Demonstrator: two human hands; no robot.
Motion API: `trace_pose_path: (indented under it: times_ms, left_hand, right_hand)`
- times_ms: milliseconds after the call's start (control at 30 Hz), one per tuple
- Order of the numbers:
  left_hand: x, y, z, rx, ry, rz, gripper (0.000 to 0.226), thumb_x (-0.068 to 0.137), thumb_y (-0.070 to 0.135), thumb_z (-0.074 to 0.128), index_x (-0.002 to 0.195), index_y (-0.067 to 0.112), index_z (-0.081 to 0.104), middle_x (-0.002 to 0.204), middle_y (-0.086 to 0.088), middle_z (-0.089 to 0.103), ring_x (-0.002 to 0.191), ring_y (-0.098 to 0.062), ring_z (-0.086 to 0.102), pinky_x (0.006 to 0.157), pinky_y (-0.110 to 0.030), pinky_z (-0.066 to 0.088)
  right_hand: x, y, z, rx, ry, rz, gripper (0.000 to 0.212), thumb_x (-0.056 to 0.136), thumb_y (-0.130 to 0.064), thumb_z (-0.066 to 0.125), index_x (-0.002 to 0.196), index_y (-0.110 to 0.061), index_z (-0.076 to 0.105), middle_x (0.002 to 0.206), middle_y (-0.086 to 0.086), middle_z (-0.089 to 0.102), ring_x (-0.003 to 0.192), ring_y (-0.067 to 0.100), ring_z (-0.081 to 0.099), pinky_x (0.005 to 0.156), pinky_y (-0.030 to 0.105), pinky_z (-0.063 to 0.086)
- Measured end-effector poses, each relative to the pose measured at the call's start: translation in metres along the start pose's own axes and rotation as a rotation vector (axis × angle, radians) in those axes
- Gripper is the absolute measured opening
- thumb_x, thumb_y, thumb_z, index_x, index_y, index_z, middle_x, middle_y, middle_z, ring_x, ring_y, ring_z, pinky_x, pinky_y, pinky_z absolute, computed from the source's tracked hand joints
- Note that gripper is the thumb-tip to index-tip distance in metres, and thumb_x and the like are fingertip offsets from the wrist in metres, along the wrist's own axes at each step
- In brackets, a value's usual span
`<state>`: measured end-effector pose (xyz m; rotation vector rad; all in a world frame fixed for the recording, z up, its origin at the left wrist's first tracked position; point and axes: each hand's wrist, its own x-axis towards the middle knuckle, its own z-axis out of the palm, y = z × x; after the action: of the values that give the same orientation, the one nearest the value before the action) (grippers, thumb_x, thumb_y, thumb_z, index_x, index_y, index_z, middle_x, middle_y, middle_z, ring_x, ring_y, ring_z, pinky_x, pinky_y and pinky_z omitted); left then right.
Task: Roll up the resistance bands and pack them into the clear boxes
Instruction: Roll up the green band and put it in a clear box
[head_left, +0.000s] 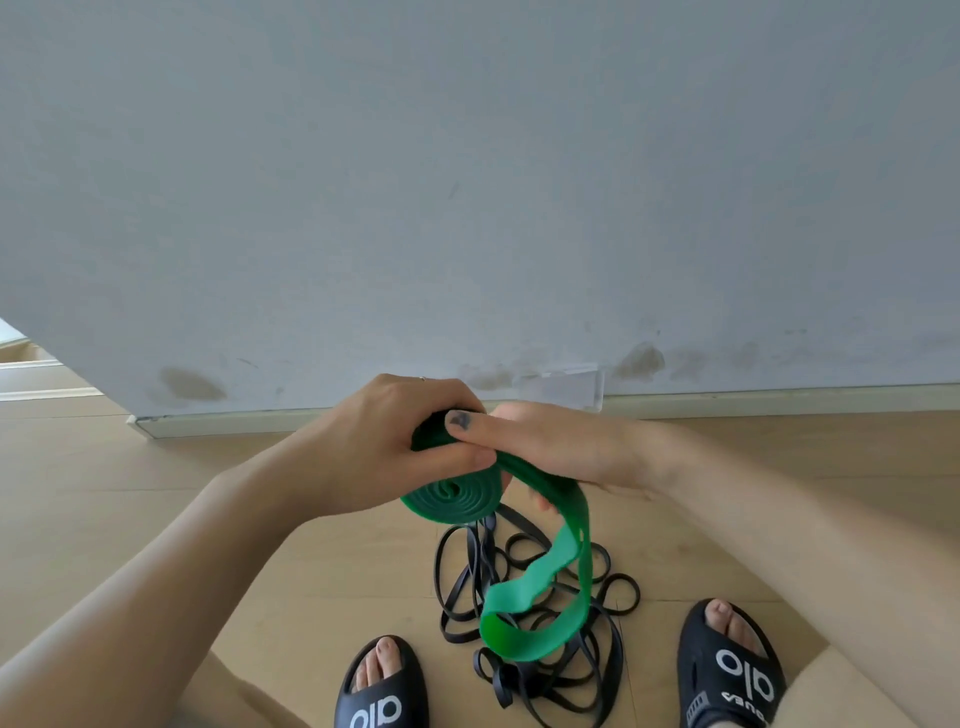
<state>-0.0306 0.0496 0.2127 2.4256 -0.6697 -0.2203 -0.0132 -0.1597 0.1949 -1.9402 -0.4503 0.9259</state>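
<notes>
A green resistance band (540, 587) is partly wound into a flat coil (451, 496) held above the floor. My left hand (395, 436) grips the coil from above, fingers curled round its top. My right hand (550, 447) holds the band beside the coil, thumb pressed on the top of the roll. The loose tail hangs down in a loop to just above the floor. Under it lies a tangle of thin black bands (540, 623). A clear box (561, 387) stands against the wall behind my hands, mostly hidden by them.
A white wall with stains and a baseboard (727, 402) runs close ahead. The floor is light wood. My feet in black slides (384, 691) (732, 670) stand either side of the black tangle. A doorway opening shows at far left (21, 374).
</notes>
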Motion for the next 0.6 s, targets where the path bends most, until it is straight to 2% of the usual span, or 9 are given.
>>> trace_pose_path:
  times_ms: [67,167,267,333,433,500,600]
  left_hand:
    - [0.0,-0.005,-0.004,-0.038,-0.013,-0.101,0.021,0.09,0.055,0.067,0.098,0.036,0.068,0.085,0.014,0.07,0.082,-0.005,0.066,0.066,-0.018,0.05]
    - [0.001,-0.012,-0.01,-0.137,-0.029,-0.179,0.004,0.096,0.042,0.067,0.094,0.039,0.068,0.084,0.019,0.07,0.078,-0.001,0.064,0.066,-0.015,0.047]
    - [0.002,-0.011,-0.012,-0.195,0.011,-0.167,0.014,0.092,0.05,0.068,0.097,0.038,0.07,0.089,0.016,0.072,0.083,-0.004,0.066,0.069,-0.015,0.049]
    - [0.002,-0.008,-0.01,-0.225,0.036,-0.147,0.023,0.086,0.057,0.062,0.098,0.039,0.07,0.091,0.016,0.073,0.085,-0.005,0.067,0.07,-0.016,0.051]
    - [0.001,-0.006,-0.005,-0.271,0.081,-0.125,0.018,0.09,0.05,0.06,0.099,0.038,0.07,0.091,0.014,0.073,0.085,-0.006,0.067,0.07,-0.015,0.05]
    - [0.0,-0.007,-0.005,-0.295,0.093,-0.11,0.014,0.09,0.047,0.063,0.099,0.038,0.069,0.091,0.014,0.072,0.085,-0.006,0.067,0.071,-0.015,0.05]
    - [-0.003,-0.004,-0.006,-0.281,-0.014,-0.104,0.029,0.079,0.051,0.073,0.103,0.036,0.067,0.094,0.011,0.072,0.088,-0.009,0.068,0.071,-0.02,0.053]
  right_hand:
    - [-0.003,-0.001,-0.005,-0.143,0.076,0.012,0.085,0.083,-0.087,0.032,0.116,-0.016,0.065,0.103,0.007,0.074,0.066,0.014,0.062,0.066,0.027,0.054]
    - [-0.004,0.003,-0.009,-0.072,0.111,0.028,0.067,0.094,-0.079,0.035,0.12,-0.023,0.063,0.098,0.0,0.079,0.063,0.011,0.056,0.065,0.026,0.047]
    - [-0.004,0.006,-0.008,0.182,-0.06,0.017,0.059,0.097,-0.074,0.038,0.132,-0.031,0.06,0.11,0.005,0.079,0.059,0.012,0.044,0.061,0.026,0.043]
    - [-0.005,0.008,-0.005,0.385,-0.153,0.011,0.058,0.097,-0.069,0.044,0.137,-0.028,0.056,0.114,0.008,0.078,0.057,0.013,0.044,0.061,0.027,0.045]
    - [-0.003,0.01,-0.001,0.599,-0.159,-0.042,0.05,0.097,-0.056,0.054,0.129,-0.018,0.061,0.097,-0.001,0.074,0.054,0.01,0.051,0.056,0.028,0.044]
    - [0.0,0.013,0.001,0.623,-0.122,-0.059,0.053,0.094,-0.057,0.062,0.129,-0.017,0.064,0.096,0.003,0.068,0.059,0.012,0.047,0.058,0.029,0.044]
    - [0.004,0.016,0.007,0.5,-0.06,-0.026,0.052,0.089,-0.063,0.064,0.114,-0.017,0.069,0.085,-0.002,0.062,0.059,0.01,0.045,0.059,0.027,0.04]
